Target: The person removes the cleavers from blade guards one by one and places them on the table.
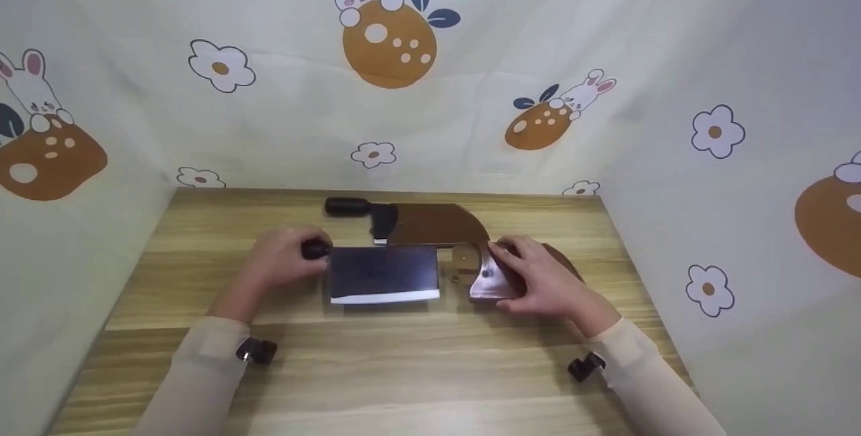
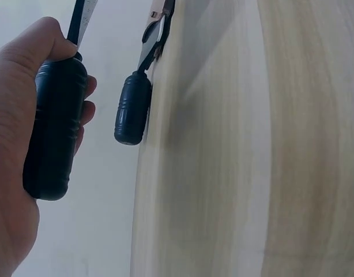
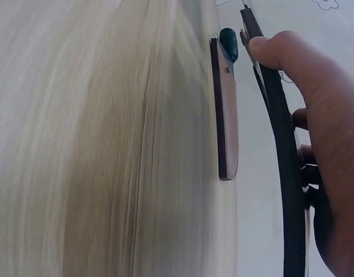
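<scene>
By its black handle [image 2: 56, 130], my left hand [image 1: 286, 258] grips a cleaver [image 1: 383, 271] with a broad dark blade and a bright lower edge. The blade points right, bare, above the table. My right hand [image 1: 551, 291] holds a brown knife sheath [image 1: 496, 280], thumb on the near side. A tan strap with a snap [image 1: 464, 258] sticks out at the sheath's left end, close to the blade tip but apart from it. Behind them a second cleaver lies in its brown sheath [image 1: 434, 224], its black handle [image 1: 347, 206] pointing left.
The wood-grain table [image 1: 377, 369] ends at a printed cloth backdrop [image 1: 289, 126], which also stands along both sides. A small black wrist camera [image 1: 256, 350] is on the left sleeve and another camera [image 1: 586, 367] on the right sleeve.
</scene>
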`<state>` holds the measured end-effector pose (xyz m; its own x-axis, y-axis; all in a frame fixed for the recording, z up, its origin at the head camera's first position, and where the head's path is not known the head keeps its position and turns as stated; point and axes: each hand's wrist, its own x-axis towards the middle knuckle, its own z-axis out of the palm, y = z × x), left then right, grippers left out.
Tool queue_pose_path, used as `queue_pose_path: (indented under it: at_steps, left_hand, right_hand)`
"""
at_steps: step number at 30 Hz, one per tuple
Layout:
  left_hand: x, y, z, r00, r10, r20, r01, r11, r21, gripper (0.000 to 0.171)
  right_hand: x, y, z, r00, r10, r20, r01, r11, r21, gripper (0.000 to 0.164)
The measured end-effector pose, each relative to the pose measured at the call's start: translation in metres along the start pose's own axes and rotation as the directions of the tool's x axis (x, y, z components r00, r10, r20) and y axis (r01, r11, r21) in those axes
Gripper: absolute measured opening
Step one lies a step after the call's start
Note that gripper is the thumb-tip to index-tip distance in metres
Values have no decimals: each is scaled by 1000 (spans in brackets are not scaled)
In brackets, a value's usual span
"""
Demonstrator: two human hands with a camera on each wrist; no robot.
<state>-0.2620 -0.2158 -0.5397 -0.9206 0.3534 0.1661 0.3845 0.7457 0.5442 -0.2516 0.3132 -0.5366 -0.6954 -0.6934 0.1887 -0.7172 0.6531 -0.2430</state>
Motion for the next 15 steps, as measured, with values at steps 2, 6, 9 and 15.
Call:
queue_pose_path:
  at_steps: [2,6,9,15]
  left_hand:
    - [1,-2,0,1000,-4,11,4,1000,-6,32]
    - [1,-4,-1,999,-10,39,10,1000,-10,31]
    - [1,-5,0,998,-16,60,16,1000,-10,31]
    - [-1,-9,5,996,-36,78,38,999,-22,30]
  right_hand:
    - [-2,1,-1,1000,10,7,-10,1000,-2,109]
    - [-5,3,-3,999,28,25,-28,1000,-11,108]
    - [-7,4,-3,998,43,41,-43,999,-8,108]
    - [-10,4,1,995,70,76,-70,998,1,110]
